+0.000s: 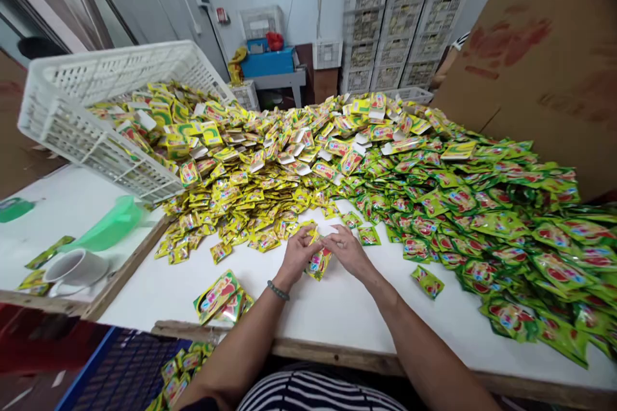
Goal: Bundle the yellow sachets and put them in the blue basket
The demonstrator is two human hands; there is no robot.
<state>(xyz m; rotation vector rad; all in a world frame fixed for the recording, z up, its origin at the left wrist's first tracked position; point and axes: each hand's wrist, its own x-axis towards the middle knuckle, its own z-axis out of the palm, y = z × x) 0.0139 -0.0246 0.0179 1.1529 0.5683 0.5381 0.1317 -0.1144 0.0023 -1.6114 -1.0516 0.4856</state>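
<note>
My left hand [297, 255] and my right hand [351, 255] meet over the white table. Between them is a small yellow carton [318, 264] with a red and green print, its top partly hidden by my fingers. The left fingers pinch it from the left, and the right thumb and fingertips close on its upper right edge. Just beyond my hands lie small yellow sachets [226, 205]. To the right spreads a large heap of green packets [482, 231], with a single green packet [428, 281] apart from it. Several flat printed packs [222, 298] lie beside my left forearm.
Small yellow cartons [308, 152], many with white flaps open, are heaped at the back. A white plastic crate [101, 134] tips toward them. A white cup [80, 269] and green scoop [110, 228] stand at left; a blue basket [120, 366] holds packets below. Cardboard [540, 63] rises at right.
</note>
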